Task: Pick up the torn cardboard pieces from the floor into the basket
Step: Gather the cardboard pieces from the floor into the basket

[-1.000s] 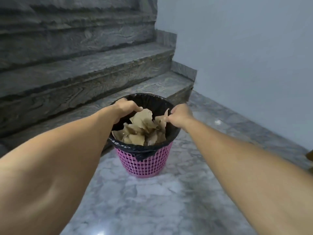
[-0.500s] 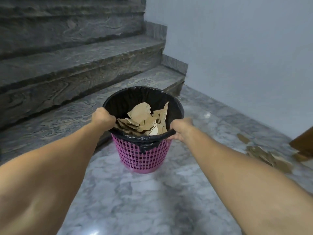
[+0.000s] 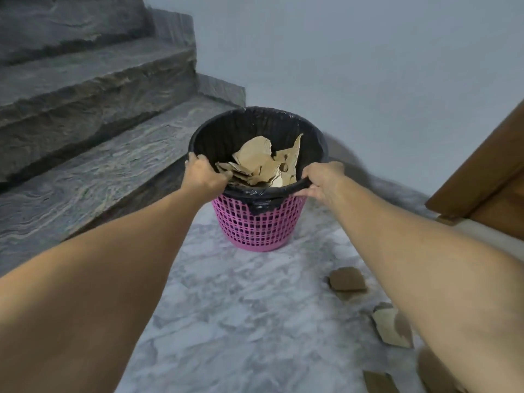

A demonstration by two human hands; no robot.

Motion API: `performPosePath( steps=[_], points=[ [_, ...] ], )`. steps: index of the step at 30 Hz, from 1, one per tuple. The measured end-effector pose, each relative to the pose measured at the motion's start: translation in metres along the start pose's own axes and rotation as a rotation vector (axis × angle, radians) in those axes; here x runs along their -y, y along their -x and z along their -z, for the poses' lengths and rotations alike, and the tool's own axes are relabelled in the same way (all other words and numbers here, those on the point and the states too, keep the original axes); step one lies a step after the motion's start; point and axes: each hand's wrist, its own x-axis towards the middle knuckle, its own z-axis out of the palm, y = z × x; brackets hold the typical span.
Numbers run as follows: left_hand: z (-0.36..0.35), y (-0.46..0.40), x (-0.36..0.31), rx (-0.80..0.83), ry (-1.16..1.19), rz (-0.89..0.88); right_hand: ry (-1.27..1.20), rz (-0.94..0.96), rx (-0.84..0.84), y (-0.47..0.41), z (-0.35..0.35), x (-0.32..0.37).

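A pink mesh basket (image 3: pixel 259 225) lined with a black bag stands on the grey marble floor in the middle of the view. Torn brown cardboard pieces (image 3: pixel 263 163) fill its inside. My left hand (image 3: pixel 202 174) grips the rim on the near left. My right hand (image 3: pixel 321 180) grips the rim on the near right. More torn cardboard pieces lie on the floor to the lower right: one (image 3: pixel 347 280) beside my right forearm, another (image 3: pixel 390 329) partly hidden by it, and others (image 3: pixel 380 382) at the bottom edge.
Dark stone stairs (image 3: pixel 93 114) rise on the left, close behind the basket. A pale wall (image 3: pixel 354 66) stands behind. A brown wooden door or frame (image 3: pixel 487 180) is at the right edge. Bare marble floor (image 3: pixel 241 321) stretches between my arms.
Both hands went from holding cardboard over the basket to gripping its rim. The basket and the view have shifted right, away from the stairs, bringing the floor pieces and the wooden door into sight.
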Motion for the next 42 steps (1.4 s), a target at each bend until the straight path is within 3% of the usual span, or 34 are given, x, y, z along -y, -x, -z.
performPosePath(
  steps=[7, 15, 18, 20, 23, 25, 29, 35, 39, 42],
  points=[
    [-0.077, -0.008, -0.043, 0.022, -0.008, -0.101, -0.03, -0.028, 0.004, -0.057, 0.052, 0.007],
    [-0.109, 0.004, -0.066, -0.287, -0.116, -0.153, 0.171, -0.059, 0.255, -0.077, 0.098, 0.007],
    [-0.121, 0.022, -0.082, -0.38, -0.158, -0.382, 0.251, -0.048, 0.239, -0.08, 0.126, -0.001],
    [-0.134, 0.038, -0.096, -0.378, -0.226, -0.639, 0.336, -0.043, 0.22, -0.083, 0.151, -0.014],
    [-0.162, 0.063, -0.116, -0.273, -0.383, -1.031, 0.552, -0.05, 0.179, -0.086, 0.191, -0.038],
    [-0.191, 0.084, -0.124, -0.168, -0.443, -1.135, 0.681, -0.083, 0.143, -0.086, 0.223, -0.063],
    [-0.255, 0.118, -0.126, 0.107, -0.514, -1.11, 0.895, -0.142, 0.136, -0.081, 0.28, -0.117],
    [-0.347, 0.144, -0.111, 0.538, -0.589, -0.749, 1.336, -0.089, 0.307, -0.08, 0.322, -0.205],
    [-0.384, 0.155, -0.103, 0.607, -0.574, -0.594, 1.451, 0.015, 0.378, -0.079, 0.329, -0.248],
    [-0.399, 0.157, -0.093, 0.649, -0.51, -0.501, 1.491, 0.115, 0.341, -0.08, 0.329, -0.263]
  ],
)
